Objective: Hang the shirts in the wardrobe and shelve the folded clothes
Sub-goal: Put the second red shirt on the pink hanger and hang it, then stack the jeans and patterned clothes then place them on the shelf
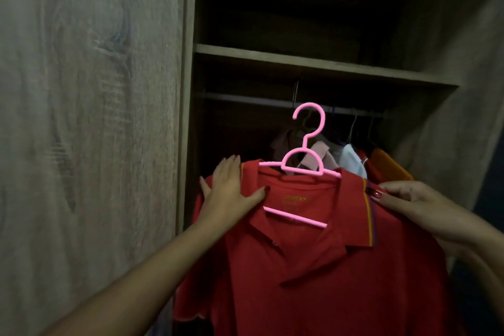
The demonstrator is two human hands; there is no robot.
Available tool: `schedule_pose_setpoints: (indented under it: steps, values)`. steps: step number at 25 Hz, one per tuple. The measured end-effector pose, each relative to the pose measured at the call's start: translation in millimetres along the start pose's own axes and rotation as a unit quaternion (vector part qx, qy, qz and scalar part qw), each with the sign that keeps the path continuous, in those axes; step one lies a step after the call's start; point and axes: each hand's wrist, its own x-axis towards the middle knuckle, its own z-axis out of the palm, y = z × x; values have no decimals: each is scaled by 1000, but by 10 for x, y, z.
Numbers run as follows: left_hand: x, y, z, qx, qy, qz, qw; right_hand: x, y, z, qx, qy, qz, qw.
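Note:
A red polo shirt (308, 267) hangs on a pink plastic hanger (306, 163) held up in front of the open wardrobe. My left hand (231, 188) grips the shirt's left shoulder, thumb tucked into the collar. My right hand (409, 202) pinches the right shoulder at the striped collar edge. The hanger's hook sits just below and in front of the wardrobe rail (245, 99), not on it.
Several garments (351, 158) hang on the rail's right half, behind the shirt. A wooden shelf (313, 63) spans the wardrobe above the rail. The wardrobe door panel (90, 117) fills the left side; the right wall (463, 117) closes in.

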Motion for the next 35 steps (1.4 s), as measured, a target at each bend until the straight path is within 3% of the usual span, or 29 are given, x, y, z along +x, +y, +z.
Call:
schedule_pose_setpoints:
  steps: [2, 5, 9, 11, 17, 20, 23, 29, 35]
  values:
    - [189, 72, 162, 22, -53, -7, 998, 77, -75, -17, 29, 10, 18, 999]
    - [533, 114, 236, 12, -26, -1, 1000, 307, -189, 33, 65, 12, 23, 998]
    - [1023, 84, 194, -105, 43, -13, 993, 827, -227, 222, 125, 17, 12, 992]
    - [1126, 71, 237, -162, 38, -6, 986, 1170, -225, 334, 121, 52, -8, 991]
    - [333, 53, 975, -213, -140, 6, 967, 2281, -46, 673, 67, 154, -41, 985]
    - [17, -180, 1215, -220, -117, -3, 968, 2667, 183, 751, 42, 173, -20, 984]
    - [-96, -293, 1093, -148, -113, 21, 982, 2811, 388, 832, -19, 182, -22, 983]
    - [-252, -305, 1077, -117, -90, 93, 985, 2668, 630, 966, -176, 205, -129, 954]
    - [-380, -208, 1043, -111, -85, 61, 988, 2221, 885, 1119, -148, 250, -282, 914]
